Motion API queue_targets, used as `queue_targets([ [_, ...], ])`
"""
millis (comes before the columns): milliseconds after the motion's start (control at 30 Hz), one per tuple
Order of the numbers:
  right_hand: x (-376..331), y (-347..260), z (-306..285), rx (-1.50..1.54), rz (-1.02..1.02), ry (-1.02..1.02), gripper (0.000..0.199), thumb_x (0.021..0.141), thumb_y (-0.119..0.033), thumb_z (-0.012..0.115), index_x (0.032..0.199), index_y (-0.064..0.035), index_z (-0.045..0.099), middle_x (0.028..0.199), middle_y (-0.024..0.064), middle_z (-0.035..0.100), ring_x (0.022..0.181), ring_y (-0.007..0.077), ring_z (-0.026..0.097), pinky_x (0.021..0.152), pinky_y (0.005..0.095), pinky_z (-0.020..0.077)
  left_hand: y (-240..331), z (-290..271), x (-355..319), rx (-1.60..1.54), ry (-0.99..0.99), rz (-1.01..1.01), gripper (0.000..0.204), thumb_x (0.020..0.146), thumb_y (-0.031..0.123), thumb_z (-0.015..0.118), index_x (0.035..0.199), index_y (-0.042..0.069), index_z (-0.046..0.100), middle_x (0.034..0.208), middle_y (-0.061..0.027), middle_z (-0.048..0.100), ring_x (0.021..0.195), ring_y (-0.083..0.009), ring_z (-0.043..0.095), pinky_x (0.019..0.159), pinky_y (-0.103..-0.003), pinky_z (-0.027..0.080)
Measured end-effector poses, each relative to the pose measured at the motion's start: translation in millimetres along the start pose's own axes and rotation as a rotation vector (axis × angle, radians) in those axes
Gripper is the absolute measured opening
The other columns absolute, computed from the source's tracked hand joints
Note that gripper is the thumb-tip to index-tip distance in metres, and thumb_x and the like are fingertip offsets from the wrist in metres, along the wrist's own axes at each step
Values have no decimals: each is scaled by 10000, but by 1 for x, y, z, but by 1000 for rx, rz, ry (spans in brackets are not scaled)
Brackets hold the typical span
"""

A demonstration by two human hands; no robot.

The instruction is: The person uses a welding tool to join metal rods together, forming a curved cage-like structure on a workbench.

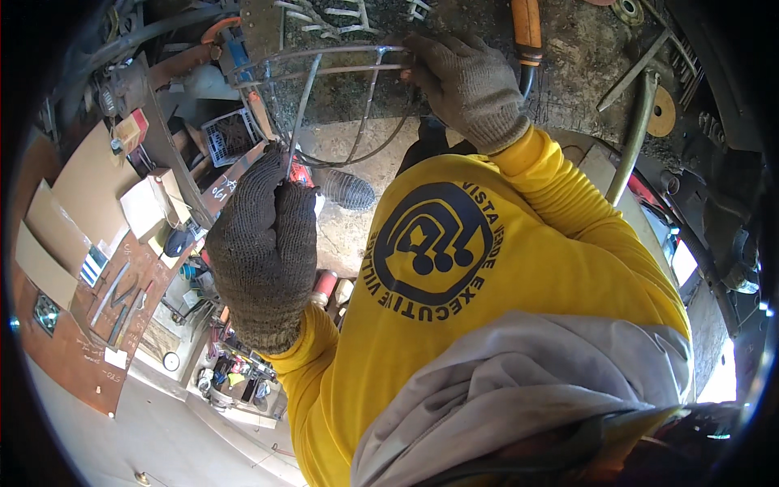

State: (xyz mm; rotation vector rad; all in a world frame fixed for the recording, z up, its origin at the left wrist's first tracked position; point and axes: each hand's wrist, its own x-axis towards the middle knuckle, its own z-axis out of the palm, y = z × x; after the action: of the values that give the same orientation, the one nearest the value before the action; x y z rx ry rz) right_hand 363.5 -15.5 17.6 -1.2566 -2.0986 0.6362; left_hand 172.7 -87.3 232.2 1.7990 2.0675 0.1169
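Note:
A curved frame of thin metal bars (349, 71) with crosspieces lies over the dark, stained work surface. My right hand (475, 89), in a grey knit glove, is closed round the frame's right end. Nearer to me, my left hand (266, 252) wears a darker knit glove, its fingers pinched on the lower end of a straight metal rod (303, 105). The rod's upper end meets the frame's bars; whether it is joined there I cannot tell. My fingers hide its lower tip. A thin curved bar (377, 152) sags below the frame.
An orange cylindrical tool (527, 28) with a dark cord lies beyond my right hand. Further right are a bent metal pipe (634, 134) and a tan disc (661, 112). Several welded metal pieces (337, 18) lie at the far edge. Left are a plastic crate (230, 138) and cardboard boxes (154, 203).

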Motion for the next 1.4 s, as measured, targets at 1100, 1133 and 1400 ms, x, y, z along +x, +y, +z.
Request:
queue_targets([
  [1100,4,-11,1,-32,-35,-8,315,930,-329,674,1188,-148,692,1005,81,735,1000,295,688,830,407,570,-2,-7,-15,234,107,69,289,916,103,683,1189,8,695,1043,-185,738,904,-312,738,791,-371,584],
  [1133,5,-14,0,-35,-17,-31,309,939,-313,670,1191,-135,698,1013,71,739,996,291,692,846,405,565,-5,-8,-15,249,105,71,282,914,109,686,1179,15,700,1039,-176,741,899,-307,739,788,-368,584],
  [1400,9,-18,1,-45,19,-124,309,949,-318,657,1200,-140,692,977,76,738,900,292,707,789,403,571,-9,-18,-11,258,123,106,258,919,117,673,1162,38,708,1003,-165,744,863,-290,739,750,-376,582],
])
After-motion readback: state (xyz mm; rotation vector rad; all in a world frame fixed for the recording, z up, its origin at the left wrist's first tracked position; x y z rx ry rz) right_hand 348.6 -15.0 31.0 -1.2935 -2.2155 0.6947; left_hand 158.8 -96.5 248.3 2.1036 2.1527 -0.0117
